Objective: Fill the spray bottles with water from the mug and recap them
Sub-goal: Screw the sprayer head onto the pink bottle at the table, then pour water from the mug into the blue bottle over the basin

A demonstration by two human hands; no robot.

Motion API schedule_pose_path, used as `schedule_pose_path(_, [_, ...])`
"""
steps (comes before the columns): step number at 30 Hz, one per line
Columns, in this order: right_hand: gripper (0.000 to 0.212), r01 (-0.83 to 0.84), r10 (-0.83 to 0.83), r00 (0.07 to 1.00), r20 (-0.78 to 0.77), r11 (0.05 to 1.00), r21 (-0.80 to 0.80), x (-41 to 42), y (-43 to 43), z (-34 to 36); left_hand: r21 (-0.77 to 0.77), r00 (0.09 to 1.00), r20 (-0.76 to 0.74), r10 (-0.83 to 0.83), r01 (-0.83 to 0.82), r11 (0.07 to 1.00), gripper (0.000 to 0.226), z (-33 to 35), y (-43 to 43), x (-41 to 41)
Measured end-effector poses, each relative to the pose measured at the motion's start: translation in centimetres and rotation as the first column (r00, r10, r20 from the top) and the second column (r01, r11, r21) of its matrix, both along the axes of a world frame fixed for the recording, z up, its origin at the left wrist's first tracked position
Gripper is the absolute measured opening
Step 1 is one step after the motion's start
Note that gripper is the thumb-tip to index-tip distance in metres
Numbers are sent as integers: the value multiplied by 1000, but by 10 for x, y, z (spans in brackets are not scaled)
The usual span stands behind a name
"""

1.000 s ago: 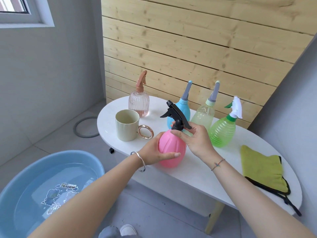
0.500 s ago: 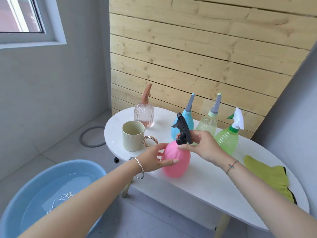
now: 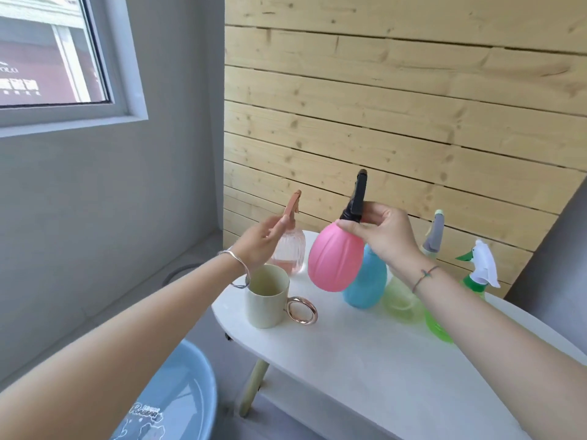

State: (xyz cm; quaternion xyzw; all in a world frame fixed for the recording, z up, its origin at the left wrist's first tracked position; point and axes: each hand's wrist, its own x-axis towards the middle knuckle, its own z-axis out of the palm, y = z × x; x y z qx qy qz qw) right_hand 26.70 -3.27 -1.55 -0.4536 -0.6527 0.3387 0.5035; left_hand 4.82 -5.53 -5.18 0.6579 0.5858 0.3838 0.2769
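Pink spray bottle [image 3: 335,258] hangs above the white table [image 3: 365,360], gripped at its black trigger head [image 3: 358,198] by the right hand [image 3: 386,236]. The left hand [image 3: 259,246], fingers straight and holding nothing, hovers apart over the beige mug [image 3: 266,303].

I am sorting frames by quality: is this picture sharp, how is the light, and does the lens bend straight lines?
Head view: soft all over, with the left hand smeared at its fingers; head view again, even daylight, faint shadows, a small glint on the mug handle; in the same view the wide lens tilts the wall planks and the window frame.
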Motion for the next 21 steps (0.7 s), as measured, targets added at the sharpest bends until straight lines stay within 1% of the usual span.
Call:
schedule_pose_path(3, [21,30,-29,1000,12,999,-19,-20,20,-11,-91,997,-56,-43,38,995,49,-12,23,-5])
schedule_pose_path(6, [20,81,-79,996,46,996,-30,-33,39,-29,-166,997,-70,-17,5,986,55,-25,39,-9])
schedule_pose_path(13, [18,157,-149,976,161,987,-42,-47,66,-57,-169,994,-103,-44,26,985,59,-40,55,-12])
schedule_pose_path(17, [18,179,-167,970,177,982,-53,-47,72,-65,-171,997,-55,-49,39,985,63,-48,59,-14])
schedule_pose_path(21, [18,198,-183,967,177,978,-69,-46,75,-72,-169,997,-69,-39,27,985,65,-54,61,-14])
